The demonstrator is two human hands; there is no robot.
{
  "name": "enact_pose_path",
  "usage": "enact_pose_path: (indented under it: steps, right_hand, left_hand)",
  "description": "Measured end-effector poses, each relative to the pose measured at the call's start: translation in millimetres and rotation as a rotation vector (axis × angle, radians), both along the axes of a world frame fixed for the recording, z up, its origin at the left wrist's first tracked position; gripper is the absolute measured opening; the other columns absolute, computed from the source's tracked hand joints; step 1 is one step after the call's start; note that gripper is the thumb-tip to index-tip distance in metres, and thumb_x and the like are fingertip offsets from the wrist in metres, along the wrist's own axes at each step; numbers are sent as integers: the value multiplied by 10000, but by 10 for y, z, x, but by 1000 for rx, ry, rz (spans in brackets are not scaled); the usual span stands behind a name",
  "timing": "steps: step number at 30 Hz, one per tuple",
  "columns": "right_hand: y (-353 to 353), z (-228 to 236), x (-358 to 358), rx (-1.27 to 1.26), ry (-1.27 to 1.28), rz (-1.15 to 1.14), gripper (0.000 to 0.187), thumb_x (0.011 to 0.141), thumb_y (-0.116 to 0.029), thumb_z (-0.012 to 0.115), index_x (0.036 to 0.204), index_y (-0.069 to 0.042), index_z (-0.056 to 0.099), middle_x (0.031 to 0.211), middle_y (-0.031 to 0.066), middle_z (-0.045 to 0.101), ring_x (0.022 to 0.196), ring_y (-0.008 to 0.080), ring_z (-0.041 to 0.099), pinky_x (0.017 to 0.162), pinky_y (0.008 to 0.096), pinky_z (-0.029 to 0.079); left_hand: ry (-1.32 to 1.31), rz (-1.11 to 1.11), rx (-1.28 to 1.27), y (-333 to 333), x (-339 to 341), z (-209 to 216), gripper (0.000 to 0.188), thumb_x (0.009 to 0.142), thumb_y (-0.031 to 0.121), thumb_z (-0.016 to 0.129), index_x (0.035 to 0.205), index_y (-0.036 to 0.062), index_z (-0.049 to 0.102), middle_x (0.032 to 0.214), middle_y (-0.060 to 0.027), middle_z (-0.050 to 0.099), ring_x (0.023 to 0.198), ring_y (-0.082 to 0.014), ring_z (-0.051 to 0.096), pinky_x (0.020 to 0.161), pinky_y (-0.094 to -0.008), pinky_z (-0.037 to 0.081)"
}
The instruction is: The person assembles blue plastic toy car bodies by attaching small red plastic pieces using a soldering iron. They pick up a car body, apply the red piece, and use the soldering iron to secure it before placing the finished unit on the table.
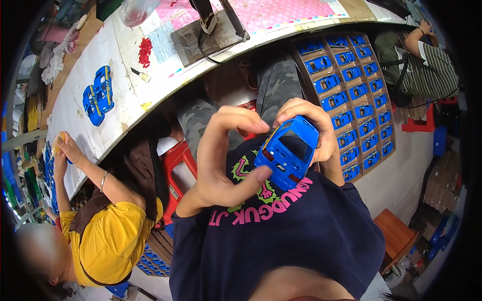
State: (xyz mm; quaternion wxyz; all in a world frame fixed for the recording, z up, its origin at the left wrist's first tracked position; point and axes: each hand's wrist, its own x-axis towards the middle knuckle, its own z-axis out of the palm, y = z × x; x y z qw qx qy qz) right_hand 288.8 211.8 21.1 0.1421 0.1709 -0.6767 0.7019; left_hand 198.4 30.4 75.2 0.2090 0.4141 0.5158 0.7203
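In front of my chest I hold a blue toy car body, tilted, its rear with red tail lights toward me. My right hand is closed round its far and right side. On the left, my left hand is curved beside it, thumb and forefinger wide apart. The left thumb tip lies at the car's rear corner; whether it presses on it I cannot tell. On the table at the far left rest two more blue toy car bodies, side by side, and a small pile of red pieces.
A small tool with a dark tip and a metal-based device are on the table. To my right is a partitioned tray of blue car bodies. A co-worker in yellow sits left, by a red stool; another in stripes is far right.
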Motion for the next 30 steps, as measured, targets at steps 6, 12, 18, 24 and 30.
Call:
enact_pose_path:
  steps: [6,12,18,24,30]
  right_hand:
    - [-83,-104,-11,-142,-30,74,728,541,-405,758,1032,68,501,983,154,536,896,223,537,781,306,416]
    - [-124,-226,12,-254,-150,90,760,590,-449,727,1077,72,466,1008,145,528,913,203,529,806,301,410]
    - [-236,-393,59,-697,-661,98,669,775,-462,527,1182,44,368,1030,157,523,798,187,572,639,279,488]
    - [-183,-473,-81,-972,-586,-5,697,811,-410,484,1305,-18,189,1160,222,410,836,315,570,663,348,506]
    - [-112,-481,-313,-617,-521,-386,502,782,-93,562,1202,33,317,999,140,513,623,174,564,513,263,472]
  left_hand:
    - [409,162,177,21,13,-170,475,606,146,666,1022,23,472,970,-183,571,795,-263,558,663,-311,397]
    - [597,263,57,3,13,-315,404,591,57,631,981,26,531,987,-190,561,830,-263,556,654,-320,419]
    - [76,298,-106,58,18,-905,343,774,-11,490,1100,-17,386,1070,-189,479,989,-231,483,865,-315,359]
    - [-398,474,-258,206,-42,-1208,185,870,84,443,1017,-4,375,925,-126,548,867,-139,523,817,-260,383]
    - [-373,429,-205,416,-67,-1142,278,873,95,417,1113,-29,351,1004,-137,518,896,-158,522,794,-267,385]
